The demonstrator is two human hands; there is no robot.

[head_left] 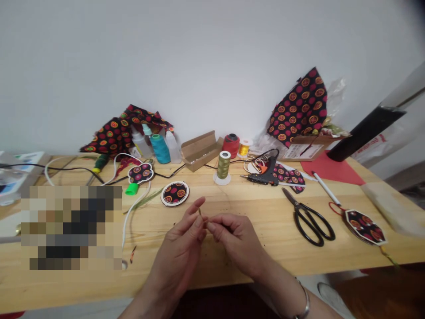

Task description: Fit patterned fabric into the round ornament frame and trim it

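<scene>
My left hand (184,246) is closed in a pinch, and a short olive-coloured bit of thread (200,212) sticks up between its thumb and fingers. My right hand (234,239) pinches close against it, fingertips nearly touching the left ones; a thin strand seems to run between them, though the fingers hide most of it. Beyond the hands stands an olive thread spool (224,166) on a white base. To its left lies a round white-framed piece (175,193) with dark patterned fabric. Black-handled scissors (308,219) rest to the right of my right hand.
At the right is an octagonal fabric ornament (365,227) with a tassel, plus a white pen (327,188). A glue gun (265,175), red spool (231,146), small cardboard box (201,150) and teal spool (160,149) line the back. A white cable (131,208) crosses the left side.
</scene>
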